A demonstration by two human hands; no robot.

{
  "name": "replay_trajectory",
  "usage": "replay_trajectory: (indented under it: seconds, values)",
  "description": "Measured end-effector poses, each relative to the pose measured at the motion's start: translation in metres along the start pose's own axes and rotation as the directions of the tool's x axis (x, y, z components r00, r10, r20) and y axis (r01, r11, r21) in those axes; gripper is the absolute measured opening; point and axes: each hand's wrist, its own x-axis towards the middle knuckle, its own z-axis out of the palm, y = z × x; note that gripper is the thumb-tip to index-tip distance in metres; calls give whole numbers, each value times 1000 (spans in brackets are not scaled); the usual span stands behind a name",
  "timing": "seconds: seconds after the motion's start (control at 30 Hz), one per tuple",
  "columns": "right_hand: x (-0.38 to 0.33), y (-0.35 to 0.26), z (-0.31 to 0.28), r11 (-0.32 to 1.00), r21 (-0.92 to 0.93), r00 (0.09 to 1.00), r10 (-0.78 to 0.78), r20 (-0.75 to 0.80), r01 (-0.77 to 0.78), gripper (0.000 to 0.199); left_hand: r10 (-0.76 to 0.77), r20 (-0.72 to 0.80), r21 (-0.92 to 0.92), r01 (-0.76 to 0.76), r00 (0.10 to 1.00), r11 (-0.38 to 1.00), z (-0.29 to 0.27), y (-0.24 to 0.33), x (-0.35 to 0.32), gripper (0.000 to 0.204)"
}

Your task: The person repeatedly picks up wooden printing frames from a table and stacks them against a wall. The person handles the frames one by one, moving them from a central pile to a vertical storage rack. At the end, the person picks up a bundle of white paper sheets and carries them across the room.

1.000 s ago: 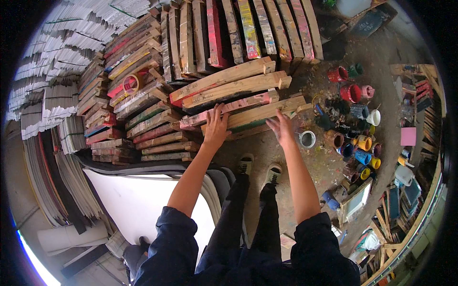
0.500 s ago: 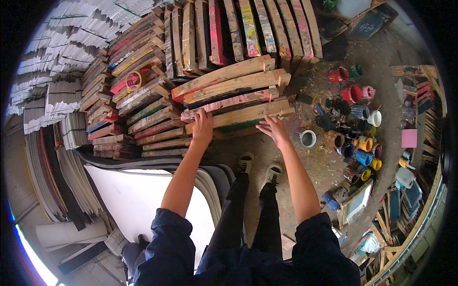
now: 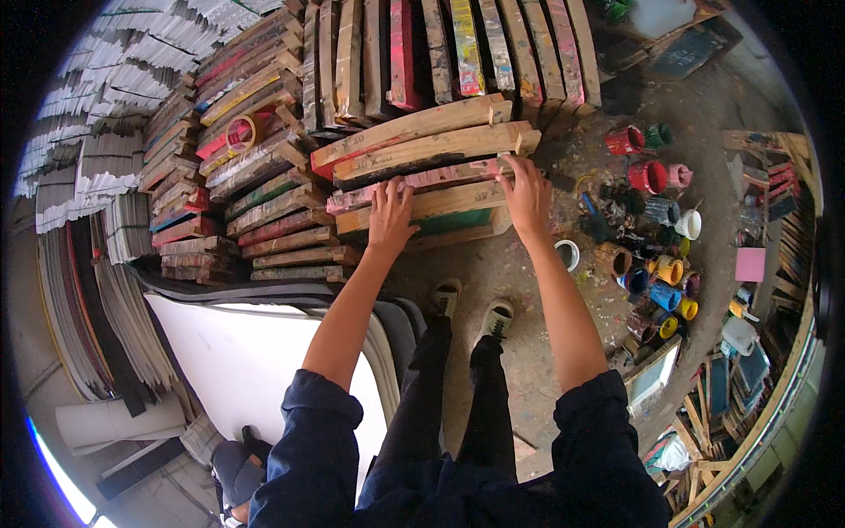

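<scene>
Far left, sheets are lying in fanned grey-white stacks, curving along the rim. Below them, dark boards are leaning on edge, and a pale roll is lying near the lower edge. A white panel is resting flat beside the person's left leg, with dark sheets under its upper edge.

Moving right, paint-stained wooden frames are sitting in tiered rows on edge, and a tape ring is resting among them. Behind, more frames are standing upright, streaked red, yellow and blue.

Centre, a stack of long wooden frames is lying across the floor in front of the shoes. The left hand is pressing flat, fingers spread, on a pink-stained frame in that stack, near its left end. The right hand is gripping the same frame at its right end, fingers curled over the top edge. The hands are well apart, one at each end of the frame. Whether the frame is lifting clear of the one below cannot be told.

Right of the stack, a white cup is standing on the spattered floor. Further right, paint pots in red, blue, yellow and white are clustering together. Far right, wooden slats and a pink block are lying along the wall.
</scene>
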Motion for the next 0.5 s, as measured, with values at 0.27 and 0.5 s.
replay_trajectory:
  seconds: [0.27,0.5]
  values:
    - [5,10,-3,998,4,993,-67,100,67,25,6,13,72,-7,1000,997,7,1,-2,63]
    - [15,16,-16,992,104,994,-80,73,72,28,-26,12,32,25,1000,999,-7,-8,-9,63]
